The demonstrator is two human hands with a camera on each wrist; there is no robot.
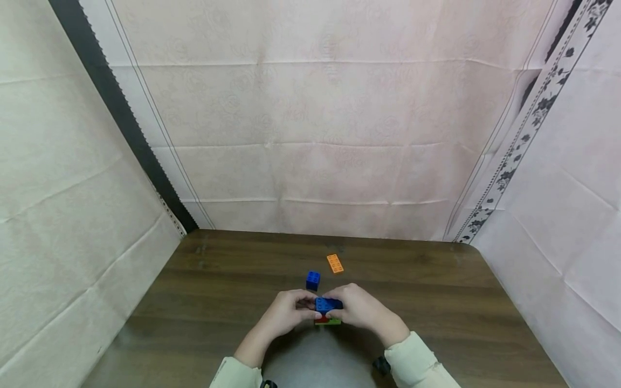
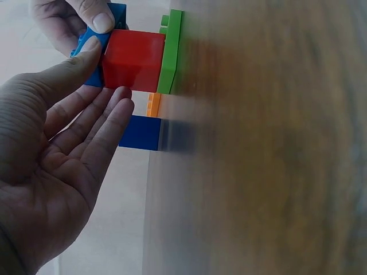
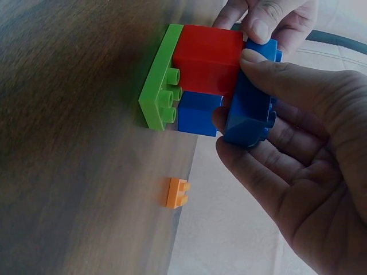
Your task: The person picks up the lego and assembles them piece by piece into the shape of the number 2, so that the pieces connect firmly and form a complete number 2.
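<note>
Both hands hold a long blue brick (image 1: pixel 326 304) on top of a red brick (image 2: pixel 133 60), which sits at one end of a green plate (image 3: pixel 162 77) on the table. My left hand (image 1: pixel 287 312) pinches the blue brick's left end, its thumb on the near side and its fingers behind. From the other side my right hand (image 1: pixel 361 308) grips the same brick between thumb and fingers. In the right wrist view the blue brick reaches past the red one, over the bare studs of the green plate.
Just beyond the hands stands a second blue brick (image 1: pixel 312 280). An orange plate (image 1: pixel 335 263) lies farther back, slightly to the right, studs up. The brown wooden table (image 1: pixel 218 291) is bordered by pale cloth walls (image 1: pixel 315 178) at the back and both sides.
</note>
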